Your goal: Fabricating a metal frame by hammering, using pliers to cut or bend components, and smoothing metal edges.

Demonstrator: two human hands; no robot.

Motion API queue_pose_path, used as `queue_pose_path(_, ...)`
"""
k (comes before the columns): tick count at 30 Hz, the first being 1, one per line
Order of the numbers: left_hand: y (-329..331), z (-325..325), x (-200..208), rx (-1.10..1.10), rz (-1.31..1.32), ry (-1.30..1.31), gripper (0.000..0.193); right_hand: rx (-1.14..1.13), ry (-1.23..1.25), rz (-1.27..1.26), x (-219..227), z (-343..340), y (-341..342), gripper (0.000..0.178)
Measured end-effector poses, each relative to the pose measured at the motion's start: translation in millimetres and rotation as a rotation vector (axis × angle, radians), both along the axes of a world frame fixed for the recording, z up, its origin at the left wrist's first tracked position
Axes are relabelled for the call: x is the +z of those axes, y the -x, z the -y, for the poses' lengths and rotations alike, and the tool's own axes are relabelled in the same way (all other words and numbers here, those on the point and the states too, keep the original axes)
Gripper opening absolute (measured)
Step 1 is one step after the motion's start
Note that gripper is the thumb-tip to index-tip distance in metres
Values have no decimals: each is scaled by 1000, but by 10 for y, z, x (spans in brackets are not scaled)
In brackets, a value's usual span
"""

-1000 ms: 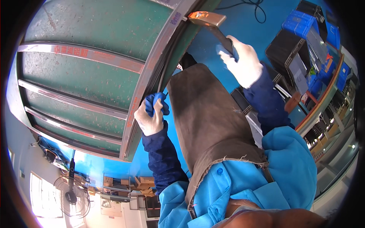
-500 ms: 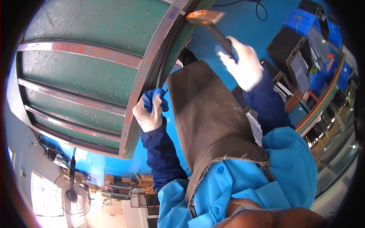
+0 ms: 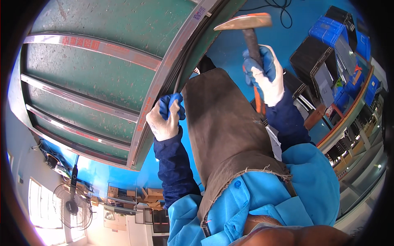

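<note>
My right hand [image 3: 269, 78], in a white glove with a blue palm, is closed round the dark handle of a hammer [image 3: 246, 22]. The hammer is raised to the right of the metal frame [image 3: 164, 67], its wedge-shaped head apart from the frame; an orange handle end shows below the hand. My left hand [image 3: 166, 117], gloved alike, is closed beside the frame's right edge. Its curled fingers are round the lower end of a thin dark strip or rod [image 3: 178, 80], which runs up along that edge. What kind of thing it is I cannot tell.
Silvery crossbars [image 3: 82, 98] span the green panel [image 3: 98, 71] on the left. A brown apron [image 3: 223, 119] hangs between my arms. Black and blue crates [image 3: 312, 57] stand at the right, a black cable [image 3: 283, 8] lies on the blue floor, and a fan [image 3: 72, 207] stands lower left.
The hammer has moved right, away from the frame's edge, and its handle has swung more upright in my right hand. My left hand has stayed closed at nearly the same spot.
</note>
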State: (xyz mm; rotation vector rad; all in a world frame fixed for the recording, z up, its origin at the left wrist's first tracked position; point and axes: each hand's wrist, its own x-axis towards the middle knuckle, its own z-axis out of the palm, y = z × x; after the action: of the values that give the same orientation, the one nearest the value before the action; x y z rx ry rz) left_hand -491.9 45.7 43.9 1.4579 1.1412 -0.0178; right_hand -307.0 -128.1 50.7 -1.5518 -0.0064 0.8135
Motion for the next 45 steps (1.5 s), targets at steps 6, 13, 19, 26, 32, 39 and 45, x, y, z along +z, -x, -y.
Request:
queue_pose_path(6,-17,-20,40,16,-1,23,20,-282,-492,-263,-549,144,120,23)
queue_pose_path(13,-48,-6,38,51,2,33,20,-223,-247,-136,-739,81,-108,29)
queue_pose_path(19,-35,-17,33,29,-13,13,20,160,318,978,-861,36,-186,40)
queue_pose_path(26,-9,-1,19,50,-28,18,21,252,367,1045,-799,24,-142,45)
queue_pose_path(32,-5,0,26,41,-35,11,23,245,377,850,-602,127,-97,46)
queue_pose_path(39,12,-26,-13,14,-19,7,24,148,400,362,-496,129,-38,42)
queue_pose_path(45,-38,-25,54,61,-23,56,24,431,414,950,-428,-53,-52,39)
